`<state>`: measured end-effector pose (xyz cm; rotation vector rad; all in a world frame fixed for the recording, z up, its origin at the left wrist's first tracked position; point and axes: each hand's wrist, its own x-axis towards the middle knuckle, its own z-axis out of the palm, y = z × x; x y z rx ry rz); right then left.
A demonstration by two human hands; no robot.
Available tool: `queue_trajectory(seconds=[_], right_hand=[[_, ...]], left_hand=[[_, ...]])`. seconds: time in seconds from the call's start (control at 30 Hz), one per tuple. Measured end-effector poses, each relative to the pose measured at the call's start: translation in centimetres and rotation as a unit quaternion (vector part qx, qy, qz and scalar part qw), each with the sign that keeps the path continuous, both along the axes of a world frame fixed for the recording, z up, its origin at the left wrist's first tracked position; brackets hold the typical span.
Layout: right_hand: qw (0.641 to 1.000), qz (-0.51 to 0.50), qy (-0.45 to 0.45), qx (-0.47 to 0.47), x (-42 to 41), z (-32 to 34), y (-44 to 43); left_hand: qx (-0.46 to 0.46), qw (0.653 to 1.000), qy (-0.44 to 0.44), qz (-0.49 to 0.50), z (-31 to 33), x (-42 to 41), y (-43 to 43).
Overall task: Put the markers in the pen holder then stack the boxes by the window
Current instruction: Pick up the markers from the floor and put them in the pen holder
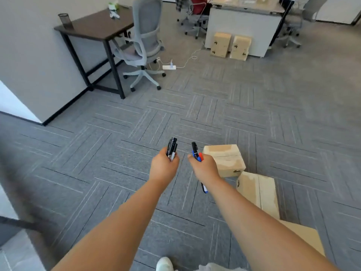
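At desk (101,24) left corner: pen holder (66,20), far ahead-left of both hands; left hand (163,166) fingers wrapped round black markers (172,148); right hand (205,168) fingers round coloured markers (197,153); left likely nearer.

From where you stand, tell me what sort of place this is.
Most likely an office: a dark wood-topped desk on black metal legs, a grey mesh swivel chair on castors beside it, and grey carpet tiles underfoot.

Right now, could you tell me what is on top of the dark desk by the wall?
A mesh pen holder stands at the near corner of the desk; a green-and-white item and a white object lie farther back. The chair hides the far right edge.
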<state>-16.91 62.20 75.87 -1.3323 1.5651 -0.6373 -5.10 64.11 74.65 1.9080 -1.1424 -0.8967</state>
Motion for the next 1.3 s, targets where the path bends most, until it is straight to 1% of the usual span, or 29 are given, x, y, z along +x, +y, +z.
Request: queue_trajectory(seconds=[0.1,0.33,0.53,0.63,0.8,0.9,1.07,1.17,1.3], right_hand=[[0.999,0.032,-0.007,0.001,4.9,0.7,-1.9],[0.993,0.113,-0.014,-0.008,15.1,1.9,-6.7],[0.982,0.185,-0.04,-0.011,24.1,1.5,-11.8],[0.975,0.213,-0.053,-0.019,28.4,1.2,-15.9],[0.968,0.241,-0.066,-0.016,35.1,1.3,-24.4],[0.962,0.268,-0.053,-0.008,38.7,1.2,-29.0],[0.948,0.316,-0.036,-0.027,44.5,1.5,-35.2],[0.94,0.338,-0.027,-0.04,47.7,1.8,-38.0],[0.941,0.333,-0.03,-0.043,52.4,1.9,-41.5]], left_hand=[[-0.004,1.0,0.01,0.025,0.3,4.9,-1.1],[-0.018,0.992,0.046,0.115,1.2,14.6,-3.5],[-0.029,0.98,0.043,0.193,1.6,22.7,-6.6],[-0.033,0.971,0.04,0.231,1.7,26.8,-9.9],[-0.032,0.962,0.031,0.269,2.5,32.9,-18.3],[-0.032,0.956,0.033,0.289,3.0,36.1,-22.9],[-0.042,0.93,0.053,0.361,3.0,41.9,-27.9],[-0.042,0.924,0.054,0.375,3.0,45.2,-30.4],[-0.043,0.926,0.061,0.371,2.5,49.7,-33.9]])
